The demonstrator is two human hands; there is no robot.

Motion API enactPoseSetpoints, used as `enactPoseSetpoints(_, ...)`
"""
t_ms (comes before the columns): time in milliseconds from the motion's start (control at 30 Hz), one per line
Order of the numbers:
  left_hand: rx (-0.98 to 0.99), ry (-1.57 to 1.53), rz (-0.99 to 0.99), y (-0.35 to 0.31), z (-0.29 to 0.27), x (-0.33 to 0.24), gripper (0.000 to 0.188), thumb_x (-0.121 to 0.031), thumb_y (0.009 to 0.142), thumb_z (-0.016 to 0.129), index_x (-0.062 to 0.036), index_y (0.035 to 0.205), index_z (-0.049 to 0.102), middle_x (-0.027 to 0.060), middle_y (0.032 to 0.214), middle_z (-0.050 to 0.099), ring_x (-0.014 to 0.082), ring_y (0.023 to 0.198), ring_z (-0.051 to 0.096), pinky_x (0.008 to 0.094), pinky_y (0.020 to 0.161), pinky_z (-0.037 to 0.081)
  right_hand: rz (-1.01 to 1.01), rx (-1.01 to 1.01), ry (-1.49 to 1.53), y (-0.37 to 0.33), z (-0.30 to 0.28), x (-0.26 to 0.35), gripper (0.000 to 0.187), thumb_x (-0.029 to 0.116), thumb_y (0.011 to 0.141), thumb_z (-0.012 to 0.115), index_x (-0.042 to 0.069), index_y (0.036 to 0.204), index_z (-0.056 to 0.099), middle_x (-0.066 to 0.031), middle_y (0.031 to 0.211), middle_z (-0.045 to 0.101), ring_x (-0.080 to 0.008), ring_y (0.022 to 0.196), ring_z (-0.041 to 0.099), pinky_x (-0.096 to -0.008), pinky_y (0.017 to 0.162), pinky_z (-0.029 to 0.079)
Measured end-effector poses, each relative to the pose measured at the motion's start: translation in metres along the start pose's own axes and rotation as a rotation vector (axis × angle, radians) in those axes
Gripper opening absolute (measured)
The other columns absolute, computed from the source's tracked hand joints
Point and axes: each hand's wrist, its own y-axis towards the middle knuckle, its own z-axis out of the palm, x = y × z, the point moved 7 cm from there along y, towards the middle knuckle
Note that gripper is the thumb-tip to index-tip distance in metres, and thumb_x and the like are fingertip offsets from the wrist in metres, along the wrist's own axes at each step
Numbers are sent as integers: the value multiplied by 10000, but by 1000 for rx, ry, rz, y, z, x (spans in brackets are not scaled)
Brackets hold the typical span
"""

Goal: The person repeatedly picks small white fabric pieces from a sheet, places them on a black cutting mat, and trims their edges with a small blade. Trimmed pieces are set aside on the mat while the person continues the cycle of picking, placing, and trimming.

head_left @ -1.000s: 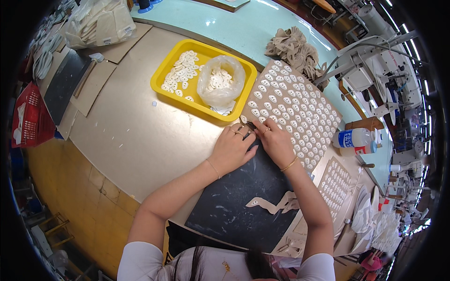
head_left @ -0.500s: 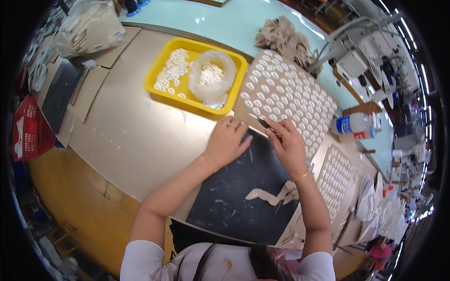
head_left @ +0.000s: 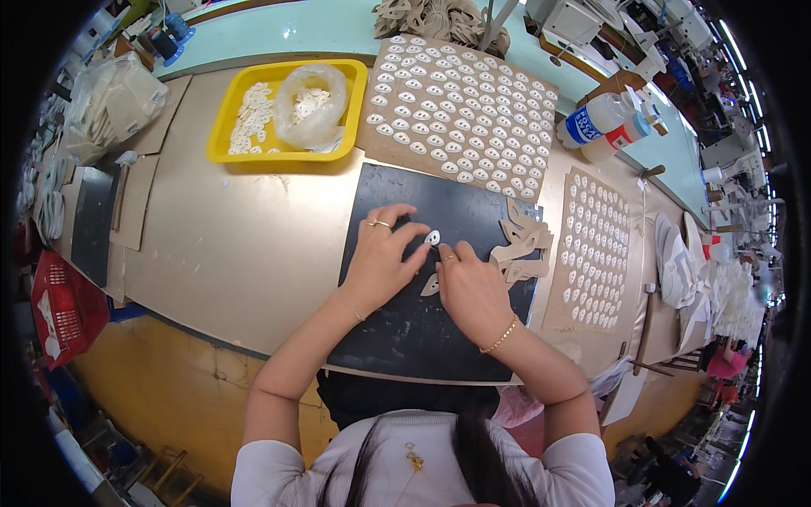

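At the dark cutting mat [head_left: 380,329], a small white rounded piece with dark holes [head_left: 432,237] sits at the thumb and index fingertips of my left hand [head_left: 382,258], its other fingers spread. Close against it on the right, my right hand [head_left: 473,291] is closed around a slim dark tool [head_left: 436,247], nearly all hidden by the fingers. Under the right hand's edge lies a beige cut piece [head_left: 431,286]. More beige curved strips [head_left: 519,245] lie piled at the mat's right side. Beyond the mat, a brown board [head_left: 405,152] carries rows of similar white pieces.
A yellow tray [head_left: 221,127] at the back holds loose white pieces and a plastic bag [head_left: 291,127] of them. A second board [head_left: 557,313] with smaller rows lies right. Plastic bottles [head_left: 591,122] stand at back right; a bag of pale pieces [head_left: 118,106] sits far left.
Both hands have come back from the board's near edge to the mat and closed in on each other. A white piece now shows between them. The view has shifted.
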Motion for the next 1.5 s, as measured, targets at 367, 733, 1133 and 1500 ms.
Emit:
enactPoseSetpoints(367, 70, 279, 132, -10, 15, -15, 289, -90, 822, 703, -91, 1109, 732, 118, 1274, 594, 333, 1220, 514, 468, 1017, 385, 100, 43, 266, -33, -18, -21, 257, 175, 929, 669, 40, 1146, 688, -151, 1002, 690, -330, 806, 717, -448, 708, 573)
enactPoseSetpoints(733, -111, 119, 109, -8, 12, -14, 278, -60, 814, 742, -68, 1071, 636, 107, 1207, 615, 295, 1110, 576, 420, 942, 408, 468, -150, 365, -44, -34, -150, 350, 353, 915, 746, 11, 926, 674, -142, 883, 705, -307, 676, 681, -400, 620, 529)
enactPoseSetpoints(1133, -158, -20, -110, -21, -6, 0, 337, -50, 873, 707, -9, 1196, 620, 160, 1195, 615, 331, 1112, 585, 410, 981, 443, 92, 30, 758, -16, -28, -59, 216, 224, 910, 733, 27, 984, 683, -141, 897, 709, -355, 791, 695, -412, 702, 521)
enactPoseSetpoints(1500, -26, 22, -13, -24, 4, -14, 296, -45, 871, 695, -37, 1166, 671, 104, 1159, 624, 289, 1079, 599, 399, 944, 420, 88, 135, 429, -1, -11, -88, 226, 152, 871, 744, 31, 1060, 719, -135, 961, 688, -340, 876, 684, -420, 772, 537)
